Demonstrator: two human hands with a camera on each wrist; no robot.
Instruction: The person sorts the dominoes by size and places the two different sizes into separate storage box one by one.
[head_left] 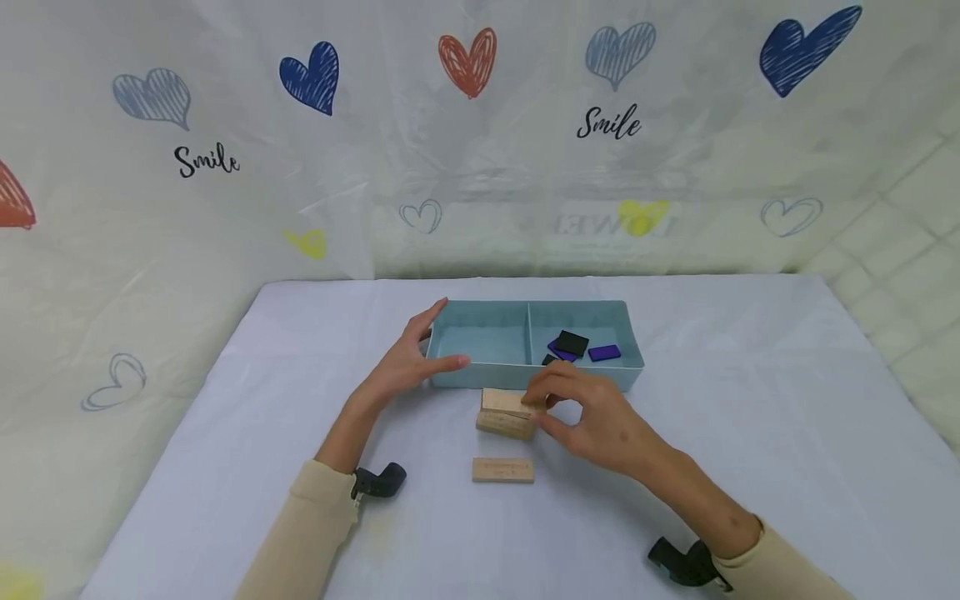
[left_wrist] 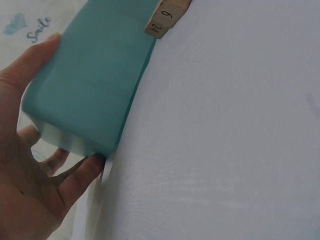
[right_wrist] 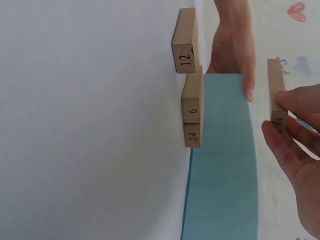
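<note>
A light blue tray-like box (head_left: 480,377) with two compartments stands on the table. My left hand (head_left: 412,358) grips its left end, thumb on the front rim and fingers round the end wall. My right hand (head_left: 600,417) pinches a wooden block (right_wrist: 276,92) marked 44 between thumb and fingers, raised in front of the box. Below it, two wooden blocks marked 6 (right_wrist: 192,107) and 24 (right_wrist: 192,136) lie side by side near the box's front wall. Closer to me lies another wooden block (head_left: 502,470), marked 12.
Several black and purple tiles (head_left: 604,352) lie in the box's right compartment. A white cloth covers the table (head_left: 750,400). Behind it hangs a pale sheet (head_left: 525,167) printed with hearts and "Smile". Each wrist wears a small black camera (head_left: 381,481).
</note>
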